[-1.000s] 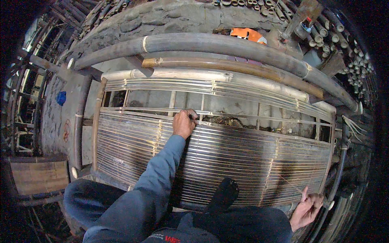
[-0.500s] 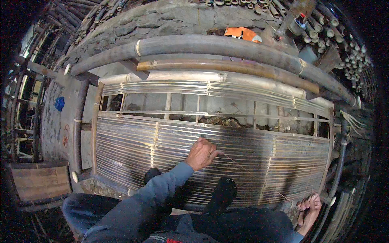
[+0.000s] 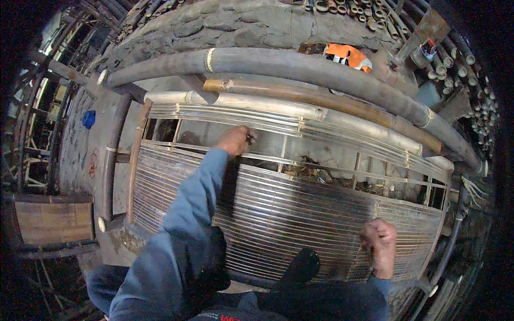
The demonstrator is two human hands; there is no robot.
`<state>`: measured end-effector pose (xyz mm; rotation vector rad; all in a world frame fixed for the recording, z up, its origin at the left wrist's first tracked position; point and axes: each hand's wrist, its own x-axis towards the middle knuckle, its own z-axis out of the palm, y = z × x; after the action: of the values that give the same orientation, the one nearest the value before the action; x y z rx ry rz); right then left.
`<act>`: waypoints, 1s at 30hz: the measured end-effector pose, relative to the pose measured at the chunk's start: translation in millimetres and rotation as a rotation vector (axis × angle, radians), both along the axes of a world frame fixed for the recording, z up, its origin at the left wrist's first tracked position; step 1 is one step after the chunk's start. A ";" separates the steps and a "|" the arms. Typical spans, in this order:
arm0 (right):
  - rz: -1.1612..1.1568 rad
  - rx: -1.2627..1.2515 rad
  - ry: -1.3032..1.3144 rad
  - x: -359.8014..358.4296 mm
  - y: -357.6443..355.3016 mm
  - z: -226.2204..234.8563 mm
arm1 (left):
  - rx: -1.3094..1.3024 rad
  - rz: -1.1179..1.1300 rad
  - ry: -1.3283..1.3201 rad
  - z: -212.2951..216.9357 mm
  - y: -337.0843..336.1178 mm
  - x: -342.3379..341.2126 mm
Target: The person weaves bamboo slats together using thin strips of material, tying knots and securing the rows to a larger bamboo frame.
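A large panel of thin horizontal bamboo slats (image 3: 300, 214) stands before me, tied to upright ribs, with an open gap along its upper part. My left hand (image 3: 234, 140) reaches up on a blue sleeve to that gap, its fingers curled on a thin bamboo strip at the top edge of the packed slats. My right hand (image 3: 379, 243) is a closed fist pressed against the slats at the lower right, where it seems to grip the same kind of thin strip. My dark-socked foot (image 3: 302, 267) rests against the panel's bottom edge.
Thick bamboo poles (image 3: 300, 67) curve over the panel's top, with a rough stone wall (image 3: 230, 21) behind. An orange cloth (image 3: 348, 53) lies above them. Cut bamboo ends (image 3: 450, 59) are stacked at the upper right. A wooden board (image 3: 51, 219) and a blue object (image 3: 89, 119) sit left.
My left hand dropped to the middle of the slats, then rose again to the upper gap. My right hand moved up from the lower corner and closed into a fist on the slats.
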<state>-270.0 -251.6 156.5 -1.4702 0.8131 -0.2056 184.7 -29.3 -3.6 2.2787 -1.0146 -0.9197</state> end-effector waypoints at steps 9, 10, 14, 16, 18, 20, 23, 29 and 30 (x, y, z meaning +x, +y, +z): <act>0.267 0.118 0.153 37.5 33.2 -40.3 | 0.218 -0.415 -0.313 9.3 -38.3 8.0; 0.299 0.121 0.114 41.6 36.4 -45.2 | 0.082 -0.270 -0.132 -0.7 -20.5 19.2; 0.285 0.146 0.025 46.6 44.1 -53.2 | -0.118 0.078 0.231 -5.6 -5.5 14.9; 0.316 0.127 0.066 45.7 41.4 -56.7 | -0.123 -0.032 0.142 9.9 -21.1 -13.9; 0.279 0.148 0.067 53.9 48.8 -58.8 | -0.151 -0.124 0.114 -5.1 -15.4 -17.2; 0.238 0.124 0.078 55.0 50.9 -61.6 | -0.183 -0.099 0.334 -7.2 -31.5 -44.0; 0.246 0.003 0.042 65.6 49.5 -67.4 | -0.249 0.028 0.245 -15.3 -36.0 -80.6; 0.406 -0.655 -0.156 163.0 11.5 -92.7 | -0.157 0.061 0.079 -19.7 -33.0 -99.1; 0.436 -0.656 -0.048 174.7 4.5 -96.3 | -0.143 0.035 0.112 -22.2 -32.1 -102.3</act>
<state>-95.2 -247.2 60.2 -2.2098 0.3725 -0.1829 82.4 -61.4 -25.8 2.0967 -0.9567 -0.9194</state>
